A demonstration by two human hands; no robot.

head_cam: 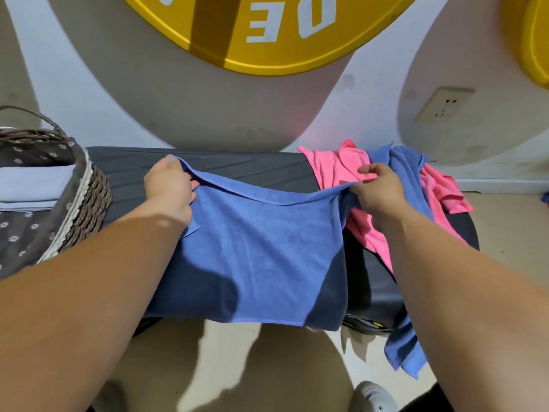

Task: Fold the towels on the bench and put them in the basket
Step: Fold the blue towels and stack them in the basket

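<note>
A blue towel (261, 251) lies spread over the middle of the dark bench (243, 165), its near edge hanging past the bench's front. My left hand (170, 188) grips the towel's far left corner and my right hand (377, 188) pinches its far right corner, both lifted slightly so the far edge sags between them. A heap of pink towels (335, 168) and another blue towel (407, 171) sits on the bench's right end. The woven basket (89, 203) stands at the left end, with a folded pale blue towel (29, 185) inside.
A wall rises right behind the bench, with a large yellow disc (267, 34) hanging above and a socket (442, 104) at the right. Part of a blue towel (407, 349) dangles off the bench's right front. A shoe (374, 396) is on the floor below.
</note>
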